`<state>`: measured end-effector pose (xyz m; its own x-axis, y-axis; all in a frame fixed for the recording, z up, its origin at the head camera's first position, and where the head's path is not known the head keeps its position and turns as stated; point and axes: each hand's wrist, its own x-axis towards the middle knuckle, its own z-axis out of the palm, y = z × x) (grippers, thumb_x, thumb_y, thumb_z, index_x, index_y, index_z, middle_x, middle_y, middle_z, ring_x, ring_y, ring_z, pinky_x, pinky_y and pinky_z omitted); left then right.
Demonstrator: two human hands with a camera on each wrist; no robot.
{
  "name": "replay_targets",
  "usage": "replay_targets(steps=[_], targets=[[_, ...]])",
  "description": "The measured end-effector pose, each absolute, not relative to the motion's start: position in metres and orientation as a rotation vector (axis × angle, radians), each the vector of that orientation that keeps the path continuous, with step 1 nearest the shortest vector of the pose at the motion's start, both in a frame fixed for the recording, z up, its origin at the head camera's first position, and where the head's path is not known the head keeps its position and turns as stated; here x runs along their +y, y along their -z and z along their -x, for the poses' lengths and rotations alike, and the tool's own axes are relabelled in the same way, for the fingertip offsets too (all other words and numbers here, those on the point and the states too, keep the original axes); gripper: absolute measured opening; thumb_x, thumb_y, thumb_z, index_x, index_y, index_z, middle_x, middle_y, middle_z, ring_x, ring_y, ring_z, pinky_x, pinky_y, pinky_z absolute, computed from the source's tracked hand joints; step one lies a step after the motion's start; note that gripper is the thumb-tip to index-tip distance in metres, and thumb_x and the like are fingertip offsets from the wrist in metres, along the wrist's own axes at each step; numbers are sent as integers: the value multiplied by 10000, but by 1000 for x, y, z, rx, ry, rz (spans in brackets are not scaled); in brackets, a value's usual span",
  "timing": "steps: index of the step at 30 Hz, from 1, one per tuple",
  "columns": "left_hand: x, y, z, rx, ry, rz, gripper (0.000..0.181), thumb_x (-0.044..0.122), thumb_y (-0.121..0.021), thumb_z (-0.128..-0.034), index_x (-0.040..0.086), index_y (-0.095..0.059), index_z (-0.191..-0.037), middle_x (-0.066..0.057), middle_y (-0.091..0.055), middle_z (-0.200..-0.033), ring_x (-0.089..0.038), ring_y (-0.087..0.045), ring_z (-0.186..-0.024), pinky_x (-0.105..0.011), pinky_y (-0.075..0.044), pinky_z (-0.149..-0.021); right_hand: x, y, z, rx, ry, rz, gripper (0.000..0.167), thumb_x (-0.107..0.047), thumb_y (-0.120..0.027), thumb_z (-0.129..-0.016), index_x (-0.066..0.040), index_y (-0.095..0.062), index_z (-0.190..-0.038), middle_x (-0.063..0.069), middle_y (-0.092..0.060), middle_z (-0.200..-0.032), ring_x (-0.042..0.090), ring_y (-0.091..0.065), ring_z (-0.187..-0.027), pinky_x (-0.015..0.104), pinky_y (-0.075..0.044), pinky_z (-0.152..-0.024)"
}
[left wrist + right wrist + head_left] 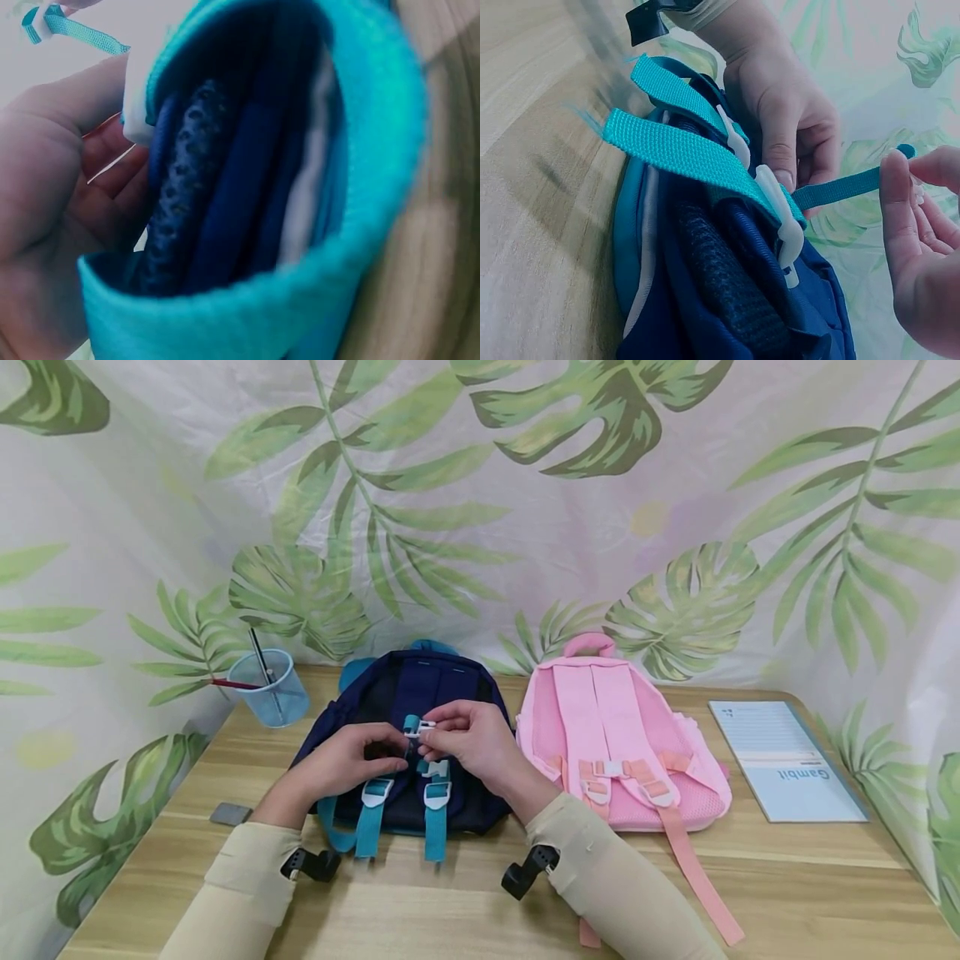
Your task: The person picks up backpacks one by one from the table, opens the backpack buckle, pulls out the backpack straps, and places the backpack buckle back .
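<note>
A navy backpack (375, 710) lies on the table with its shoulder straps and teal webbing facing up. My right hand (480, 743) pinches a white buckle (420, 727) on the end of a teal strap (840, 187), lifted above the bag. Lower down, at the base of that strap, my left hand (348, 760) bends its fingers and thumb around it; the exact contact is partly hidden. Just below the hands is another white buckle piece (433, 768). White strap adjusters (437, 791) hold two hanging teal strap ends (435, 839).
Right of the navy bag lies a pink backpack (615, 727), its orange strap (697, 877) trailing forward. A blue mesh pen cup (281, 697) stands back left. A notebook (787, 760) lies at the right, a small grey object (230, 813) at the left.
</note>
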<state>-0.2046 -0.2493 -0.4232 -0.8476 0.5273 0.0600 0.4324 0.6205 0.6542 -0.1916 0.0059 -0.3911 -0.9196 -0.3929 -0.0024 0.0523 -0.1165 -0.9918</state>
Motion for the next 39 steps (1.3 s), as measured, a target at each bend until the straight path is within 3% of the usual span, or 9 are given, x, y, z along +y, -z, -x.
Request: replay_targets(steps=[7,23,33,39], targets=[[-250,426,205,2704,-1035,-790,197,205,-791,-1005,173,-774,-1198,12,-770,-1130,-102,-681,-961,-280,-581,-880,12,390,192,1852,2133,350,239,66,-725,-985,112,-699,-1218,109,-793,-929,114,-763,-729,397,-671,-825],[-247,431,205,2749,-958,-825,181,202,-796,-1003,173,-785,-1181,18,-777,-1119,-86,-672,-945,-304,-589,-867,29,385,193,1772,2197,288,261,74,-710,-987,128,-690,-1242,31,-771,-883,113,-763,-726,299,-660,-789],[-242,431,204,2758,-954,-820,187,187,-808,-990,165,-793,-1175,21,-782,-1103,-96,-673,-943,-302,-591,-866,36,382,191,1833,2138,262,261,51,-741,-976,98,-710,-1230,42,-769,-897,117,-766,-733,307,-661,-803],[-245,431,202,2743,-976,-840,179,191,-804,-995,177,-790,-1173,27,-772,-1105,-84,-670,-940,-294,-584,-848,47,381,190,1934,2053,282,246,54,-745,-972,96,-712,-1212,38,-780,-872,115,-769,-732,401,-667,-852]])
